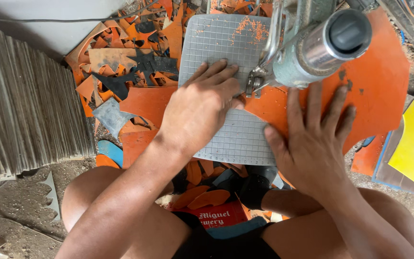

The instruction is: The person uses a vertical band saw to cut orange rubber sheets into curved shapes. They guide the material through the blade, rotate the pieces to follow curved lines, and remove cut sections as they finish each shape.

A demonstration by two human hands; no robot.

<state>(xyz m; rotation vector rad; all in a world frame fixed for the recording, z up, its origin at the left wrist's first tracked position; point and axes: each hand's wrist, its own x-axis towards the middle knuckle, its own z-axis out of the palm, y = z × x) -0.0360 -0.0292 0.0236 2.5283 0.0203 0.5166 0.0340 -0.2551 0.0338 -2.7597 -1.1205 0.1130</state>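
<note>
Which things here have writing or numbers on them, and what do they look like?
Red printed piece: low in the middle, between the knees, red with pale lettering, partly hidden.
Grey gridded mat: under the left hand, squarish, pale grey with a row of small numbers along its near edge.

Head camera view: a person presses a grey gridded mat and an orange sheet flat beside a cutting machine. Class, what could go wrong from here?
1. The left hand fingertips lie right beside the cutting head of the machine; a slip could catch them.
2. The right hand pins the orange sheet near the machine; a sudden pull could drag it in.
3. Orange dust on the gridded mat and the offcuts around it could let the work slide.
</note>
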